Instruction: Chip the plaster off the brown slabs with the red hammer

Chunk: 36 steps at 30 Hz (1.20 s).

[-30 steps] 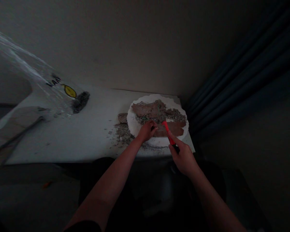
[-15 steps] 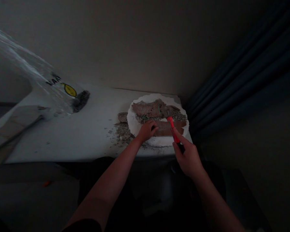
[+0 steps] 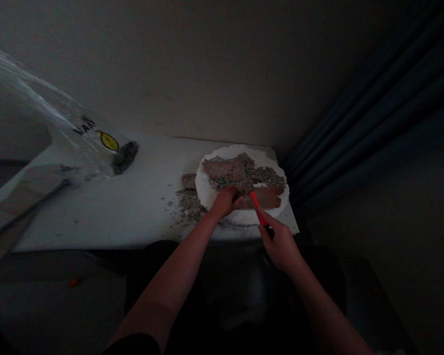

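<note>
A white round slab (image 3: 244,217) lies at the right end of a white table (image 3: 133,207). Brown brick pieces (image 3: 224,168) and grey rubble sit on it. My right hand (image 3: 281,244) grips the red handle of a small hammer (image 3: 257,209), whose head rests low on the rubble near the slab's middle. My left hand (image 3: 226,200) is curled on the slab just left of the hammer head, fingers pressed onto something small I cannot make out.
Grey crumbs (image 3: 188,204) are scattered on the table left of the slab. A clear plastic bag (image 3: 77,143) with a yellow label lies at the far left. A dark curtain (image 3: 373,123) hangs at the right, a plain wall behind.
The hammer head was raised over the back of the slab half a second ago and has come down beside my left hand. My left hand has stayed in place.
</note>
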{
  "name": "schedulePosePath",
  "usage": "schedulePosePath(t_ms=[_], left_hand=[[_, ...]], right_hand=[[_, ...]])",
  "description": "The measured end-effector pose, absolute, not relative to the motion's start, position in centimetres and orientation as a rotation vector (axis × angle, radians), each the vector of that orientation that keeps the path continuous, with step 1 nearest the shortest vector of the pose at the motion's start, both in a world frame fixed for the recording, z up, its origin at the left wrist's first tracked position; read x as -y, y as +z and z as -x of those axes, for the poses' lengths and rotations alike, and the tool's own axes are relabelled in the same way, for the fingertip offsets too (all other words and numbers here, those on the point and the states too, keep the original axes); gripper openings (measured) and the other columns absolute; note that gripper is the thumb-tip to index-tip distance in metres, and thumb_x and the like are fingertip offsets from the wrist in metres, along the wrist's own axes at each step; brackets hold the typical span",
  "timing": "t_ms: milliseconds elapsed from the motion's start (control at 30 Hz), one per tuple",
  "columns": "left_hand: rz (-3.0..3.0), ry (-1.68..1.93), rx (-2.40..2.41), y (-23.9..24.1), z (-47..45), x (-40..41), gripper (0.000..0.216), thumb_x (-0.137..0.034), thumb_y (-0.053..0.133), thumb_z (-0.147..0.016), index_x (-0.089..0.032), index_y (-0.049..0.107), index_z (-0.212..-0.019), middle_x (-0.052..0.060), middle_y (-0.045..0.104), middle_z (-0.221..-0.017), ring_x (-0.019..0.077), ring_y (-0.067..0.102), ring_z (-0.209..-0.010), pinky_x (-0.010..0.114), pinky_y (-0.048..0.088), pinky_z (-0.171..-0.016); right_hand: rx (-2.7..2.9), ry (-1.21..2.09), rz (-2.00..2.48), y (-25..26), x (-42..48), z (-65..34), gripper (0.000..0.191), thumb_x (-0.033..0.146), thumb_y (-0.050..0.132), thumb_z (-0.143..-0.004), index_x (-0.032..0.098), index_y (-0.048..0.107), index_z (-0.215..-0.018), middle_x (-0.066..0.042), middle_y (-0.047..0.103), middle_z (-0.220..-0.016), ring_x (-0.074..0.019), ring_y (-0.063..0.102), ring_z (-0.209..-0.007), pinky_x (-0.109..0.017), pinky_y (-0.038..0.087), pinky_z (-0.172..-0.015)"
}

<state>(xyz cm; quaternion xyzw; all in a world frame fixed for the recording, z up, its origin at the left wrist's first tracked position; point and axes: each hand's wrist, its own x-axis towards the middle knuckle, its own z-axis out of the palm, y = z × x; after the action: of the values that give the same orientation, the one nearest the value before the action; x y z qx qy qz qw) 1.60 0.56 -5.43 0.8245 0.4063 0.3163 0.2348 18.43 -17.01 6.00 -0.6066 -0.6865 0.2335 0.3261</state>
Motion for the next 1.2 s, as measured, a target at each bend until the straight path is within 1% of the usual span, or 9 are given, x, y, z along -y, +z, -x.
schedulePosePath(t_ms=[100,200,600,700,800,967,1067,1133,1200], left_hand=[[-2.252,0.954,-1.129,-5.3,-1.6,-0.4,0.027,-0.029,0.074,-0.079,-0.018,0.064,-0.102,0.011,0.064,-0.113,0.0261,0.06,-0.11,0.042,0.049,-0.1],[-2.272,0.967,-1.109,-5.1,-1.6,-0.3,0.043,-0.038,0.083,-0.071,-0.018,0.064,-0.103,0.014,0.062,-0.123,0.0297,0.057,-0.119,0.046,0.045,-0.107],[-2.31,0.911,-1.074,-5.3,-1.6,-0.8,0.039,-0.033,0.083,-0.069,-0.017,0.065,-0.099,0.015,0.066,-0.118,0.032,0.06,-0.116,0.048,0.046,-0.105],[-2.271,0.891,-1.119,-5.1,-1.7,-0.7,0.051,-0.037,0.085,-0.066,-0.016,0.063,-0.107,0.015,0.067,-0.114,0.0326,0.061,-0.113,0.048,0.048,-0.101],[-2.269,0.917,-1.139,-5.2,-1.7,-0.7,0.064,-0.037,0.086,-0.065,-0.016,0.059,-0.119,0.016,0.065,-0.12,0.0336,0.059,-0.117,0.049,0.047,-0.103],[-2.296,0.803,-1.151,-4.8,-1.8,-0.5,0.061,-0.036,0.084,-0.068,-0.015,0.059,-0.119,0.017,0.065,-0.121,0.0336,0.059,-0.119,0.049,0.046,-0.106],[-2.293,0.746,-1.134,-3.6,-1.1,-0.3,0.067,-0.034,0.083,-0.069,-0.013,0.056,-0.126,0.018,0.062,-0.129,0.0333,0.056,-0.124,0.046,0.045,-0.108],[-2.278,0.777,-1.155,-2.6,0.2,-0.3,0.06,-0.031,0.076,-0.076,-0.015,0.054,-0.129,0.015,0.061,-0.132,0.0301,0.056,-0.125,0.044,0.045,-0.107],[-2.205,0.866,-1.293,-1.5,2.4,-0.3,0.044,-0.027,0.063,-0.085,-0.018,0.054,-0.127,0.012,0.064,-0.126,0.0247,0.061,-0.116,0.04,0.048,-0.102]], right_hand=[[1.765,0.616,1.591,5.2,17.5,-18.6,0.058,0.02,0.049,-0.094,0.023,0.048,-0.152,-0.01,0.067,-0.134,-0.0245,0.065,-0.12,-0.041,0.051,-0.103],[1.719,0.603,1.6,4.8,17.6,-18.7,0.058,0.021,0.05,-0.095,0.024,0.047,-0.152,-0.01,0.064,-0.139,-0.0238,0.062,-0.124,-0.041,0.049,-0.106],[1.825,0.58,1.632,4.4,17.2,-17.7,0.06,0.018,0.046,-0.094,0.022,0.044,-0.154,-0.012,0.072,-0.113,-0.0267,0.068,-0.106,-0.043,0.053,-0.097],[1.857,0.62,1.662,4.1,17.1,-17.9,0.062,0.017,0.047,-0.093,0.021,0.045,-0.154,-0.012,0.073,-0.108,-0.0274,0.069,-0.103,-0.043,0.053,-0.096],[1.839,0.585,1.647,4.0,16.9,-18.0,0.06,0.018,0.047,-0.094,0.022,0.044,-0.154,-0.012,0.072,-0.114,-0.0267,0.068,-0.106,-0.041,0.052,-0.096],[1.851,0.618,1.626,3.4,16.9,-18.2,0.061,0.018,0.047,-0.093,0.022,0.046,-0.154,-0.012,0.073,-0.116,-0.0268,0.068,-0.108,-0.042,0.052,-0.097],[1.77,0.626,1.613,3.2,17.0,-18.9,0.06,0.02,0.048,-0.094,0.024,0.046,-0.153,-0.011,0.071,-0.122,-0.0266,0.067,-0.111,-0.042,0.052,-0.097],[1.688,0.602,1.602,3.1,17.0,-19.8,0.06,0.024,0.049,-0.094,0.024,0.046,-0.154,-0.011,0.072,-0.12,-0.0265,0.068,-0.108,-0.041,0.055,-0.093],[1.614,0.593,1.606,2.8,17.0,-20.9,0.06,0.027,0.05,-0.094,0.023,0.046,-0.153,-0.01,0.074,-0.112,-0.0256,0.071,-0.097,-0.039,0.057,-0.084]])
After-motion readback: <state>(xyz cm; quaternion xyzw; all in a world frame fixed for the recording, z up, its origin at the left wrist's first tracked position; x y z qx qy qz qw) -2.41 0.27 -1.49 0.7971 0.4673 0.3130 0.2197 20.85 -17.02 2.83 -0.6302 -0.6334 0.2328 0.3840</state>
